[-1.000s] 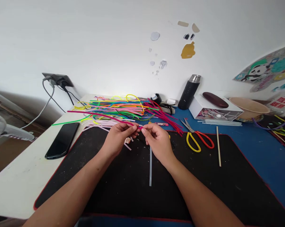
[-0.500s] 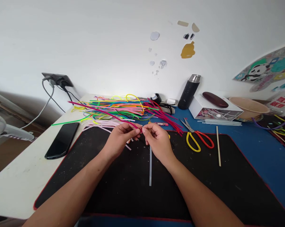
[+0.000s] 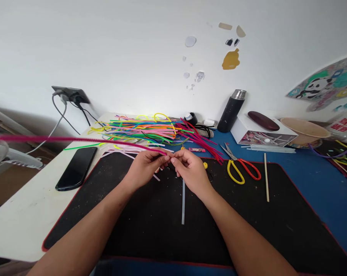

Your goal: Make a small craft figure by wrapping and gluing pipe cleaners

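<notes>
Both hands meet above the black mat [image 3: 150,230]. My left hand [image 3: 146,166] pinches a long pink pipe cleaner [image 3: 75,140] whose free end stretches far out to the left over the table. My right hand [image 3: 190,168] pinches the same pipe cleaner at its near end, fingertips touching those of the left. A translucent glue stick [image 3: 183,203] lies on the mat just under my right wrist. Behind the hands is a heap of coloured pipe cleaners [image 3: 144,130].
A black phone [image 3: 76,168] lies at the left on the white table. Scissors with yellow and red handles [image 3: 239,168] and a wooden stick [image 3: 266,178] lie to the right. Behind stand a black flask [image 3: 231,111], a white box [image 3: 262,132] and a bowl [image 3: 304,130].
The pink pipe cleaner has swung and now reaches much farther left, nearly level. Both hands stayed together at the same spot.
</notes>
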A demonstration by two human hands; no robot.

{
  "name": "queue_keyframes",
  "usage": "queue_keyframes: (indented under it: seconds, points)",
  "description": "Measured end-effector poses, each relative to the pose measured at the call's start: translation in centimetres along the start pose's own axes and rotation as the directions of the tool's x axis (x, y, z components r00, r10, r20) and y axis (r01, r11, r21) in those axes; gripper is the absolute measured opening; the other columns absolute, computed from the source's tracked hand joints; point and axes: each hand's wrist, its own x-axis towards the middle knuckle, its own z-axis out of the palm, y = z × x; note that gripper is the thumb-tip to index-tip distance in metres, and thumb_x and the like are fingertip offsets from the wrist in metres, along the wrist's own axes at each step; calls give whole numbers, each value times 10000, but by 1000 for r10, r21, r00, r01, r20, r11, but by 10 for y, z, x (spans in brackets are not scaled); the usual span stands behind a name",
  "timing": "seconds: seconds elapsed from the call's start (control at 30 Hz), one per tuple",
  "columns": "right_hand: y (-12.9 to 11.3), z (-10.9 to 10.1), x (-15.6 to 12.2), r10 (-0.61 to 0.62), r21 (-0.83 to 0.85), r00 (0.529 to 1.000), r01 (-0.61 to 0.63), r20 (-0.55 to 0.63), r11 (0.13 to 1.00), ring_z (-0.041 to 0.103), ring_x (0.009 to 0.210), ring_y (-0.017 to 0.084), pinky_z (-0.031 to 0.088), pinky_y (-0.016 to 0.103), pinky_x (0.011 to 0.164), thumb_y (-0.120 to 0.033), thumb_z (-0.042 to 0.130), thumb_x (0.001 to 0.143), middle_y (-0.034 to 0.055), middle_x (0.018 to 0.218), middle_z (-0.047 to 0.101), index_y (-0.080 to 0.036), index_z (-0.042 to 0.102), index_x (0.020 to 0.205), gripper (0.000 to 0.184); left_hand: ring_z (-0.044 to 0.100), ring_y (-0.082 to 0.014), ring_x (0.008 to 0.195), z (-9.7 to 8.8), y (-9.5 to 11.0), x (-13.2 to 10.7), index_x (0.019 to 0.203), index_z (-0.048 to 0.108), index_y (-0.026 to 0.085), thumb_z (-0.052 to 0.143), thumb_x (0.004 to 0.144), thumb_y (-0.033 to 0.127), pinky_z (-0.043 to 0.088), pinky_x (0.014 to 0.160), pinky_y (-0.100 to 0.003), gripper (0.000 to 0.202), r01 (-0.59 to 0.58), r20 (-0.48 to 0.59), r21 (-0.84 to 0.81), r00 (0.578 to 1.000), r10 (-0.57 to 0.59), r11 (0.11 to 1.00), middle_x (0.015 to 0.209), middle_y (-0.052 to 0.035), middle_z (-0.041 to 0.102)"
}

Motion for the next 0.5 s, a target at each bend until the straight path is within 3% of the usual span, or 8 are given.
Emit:
queue_keyframes:
  seconds: [0.27, 0.5]
  points:
    - [-2, 2, -1, -21, 19, 999, 22, -44, 1000, 537, 495, 127, 412, 259, 506, -421, 675, 920, -64, 614, 551, -228, 639, 894, 198, 628, -160, 620, 7, 7, 1, 855, 714, 189, 846, 775, 585, 517, 595, -278, 426, 14, -3, -64, 1000, -14, 998, 700, -10, 686]
    - [-3, 3, -1, -23, 49, 997, 27, -68, 998, 524, 481, 126, 421, 255, 492, -457, 697, 909, -59, 594, 550, -223, 658, 878, 239, 667, -177, 634, 4, 2, 2, 828, 713, 167, 853, 756, 610, 497, 576, -278, 469, 81, -18, -45, 996, -82, 996, 733, -46, 731]
